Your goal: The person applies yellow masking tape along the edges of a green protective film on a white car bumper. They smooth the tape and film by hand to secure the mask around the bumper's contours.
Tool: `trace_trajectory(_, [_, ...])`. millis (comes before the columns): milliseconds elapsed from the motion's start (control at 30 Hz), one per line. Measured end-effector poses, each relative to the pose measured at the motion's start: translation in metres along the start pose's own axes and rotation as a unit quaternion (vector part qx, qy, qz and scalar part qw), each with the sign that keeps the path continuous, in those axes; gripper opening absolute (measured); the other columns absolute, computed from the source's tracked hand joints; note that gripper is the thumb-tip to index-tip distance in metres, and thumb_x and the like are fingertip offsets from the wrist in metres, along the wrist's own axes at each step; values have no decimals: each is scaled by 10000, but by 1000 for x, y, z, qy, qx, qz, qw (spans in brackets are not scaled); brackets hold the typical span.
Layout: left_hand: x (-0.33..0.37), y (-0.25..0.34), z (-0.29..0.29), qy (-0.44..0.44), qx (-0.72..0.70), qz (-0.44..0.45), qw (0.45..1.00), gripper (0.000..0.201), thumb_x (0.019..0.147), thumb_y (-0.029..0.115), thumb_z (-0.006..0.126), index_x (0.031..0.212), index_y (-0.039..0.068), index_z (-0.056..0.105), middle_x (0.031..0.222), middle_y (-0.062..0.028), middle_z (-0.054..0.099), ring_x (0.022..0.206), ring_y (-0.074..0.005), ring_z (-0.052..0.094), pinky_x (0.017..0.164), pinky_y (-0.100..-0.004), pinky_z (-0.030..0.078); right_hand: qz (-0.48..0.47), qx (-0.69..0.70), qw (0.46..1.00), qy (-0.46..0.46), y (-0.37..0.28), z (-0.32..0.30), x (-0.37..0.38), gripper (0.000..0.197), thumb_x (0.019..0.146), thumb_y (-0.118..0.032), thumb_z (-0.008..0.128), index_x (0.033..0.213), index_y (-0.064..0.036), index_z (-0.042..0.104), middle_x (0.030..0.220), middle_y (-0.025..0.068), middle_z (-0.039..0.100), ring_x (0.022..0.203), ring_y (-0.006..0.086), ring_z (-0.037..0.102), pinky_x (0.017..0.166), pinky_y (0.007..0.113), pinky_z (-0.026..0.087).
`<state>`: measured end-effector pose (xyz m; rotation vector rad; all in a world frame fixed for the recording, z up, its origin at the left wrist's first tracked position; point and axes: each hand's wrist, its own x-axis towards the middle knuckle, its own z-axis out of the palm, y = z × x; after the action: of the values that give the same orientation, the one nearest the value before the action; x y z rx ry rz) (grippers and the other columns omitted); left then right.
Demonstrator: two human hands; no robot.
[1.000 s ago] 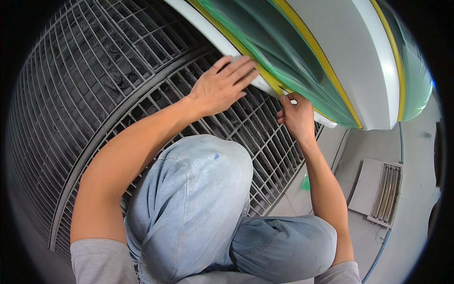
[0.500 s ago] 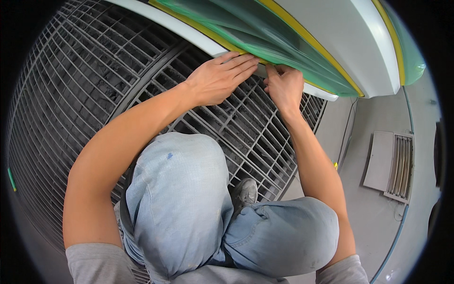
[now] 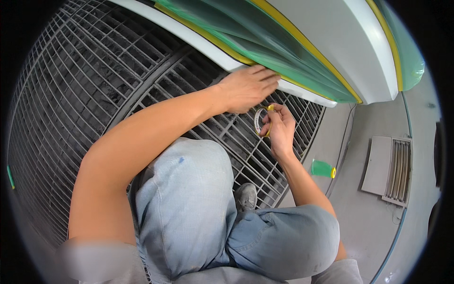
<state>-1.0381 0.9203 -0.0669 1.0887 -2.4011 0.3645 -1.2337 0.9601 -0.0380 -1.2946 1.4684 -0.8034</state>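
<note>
My left hand lies with its fingers stretched out along the lower edge of a white vehicle body panel. Its fingertips press where yellow masking tape borders a sheet of green masking film. My right hand is lower and apart from the panel, closed on a roll of yellow masking tape. The roll's pale inner ring faces left, and a bit of yellow tape shows at my fingers.
Below is a metal floor grating over a dark pit. On the grey floor to the right lie a green roll with a yellow end and a slatted metal panel. My bent knees are close beneath my arms.
My right hand has come down off the panel edge, and the tape roll now shows in it. My left hand has slid right along the edge. The green roll has come out from behind my right forearm.
</note>
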Motion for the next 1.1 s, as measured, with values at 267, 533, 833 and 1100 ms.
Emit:
trace_trajectory(267, [-38,3,-29,-98,-465,-359,803,547,954,517,651,1067,-4,771,982,-241,762,971,-423,728,876,-490,574,-37,-18,991,-124,-41,29,0,569,1045,-140,597,1574,-3,438,733,-17,544,541,38,444,484,199,379])
trace_trajectory(533, [-84,-7,-22,43,-597,-411,688,225,907,233,767,927,8,769,815,-138,749,758,-246,704,731,-369,547,-8,-96,975,-201,-57,62,-15,619,1019,-42,556,1569,49,287,798,78,662,573,92,582,523,210,459])
trace_trajectory(833, [-135,-189,-50,348,-321,-545,692,251,933,259,745,990,16,770,867,-132,758,818,-219,716,775,-374,562,-54,-400,914,-49,-52,23,-9,472,1005,-141,673,1458,-57,570,669,65,676,529,93,603,517,264,484])
trace_trajectory(1100, [-121,-201,-19,406,-239,-570,674,211,918,234,757,974,32,779,988,-128,662,927,-281,674,865,-418,534,-80,-295,952,-1,-56,17,1,187,1004,-154,714,983,30,687,685,36,649,527,77,573,488,244,466])
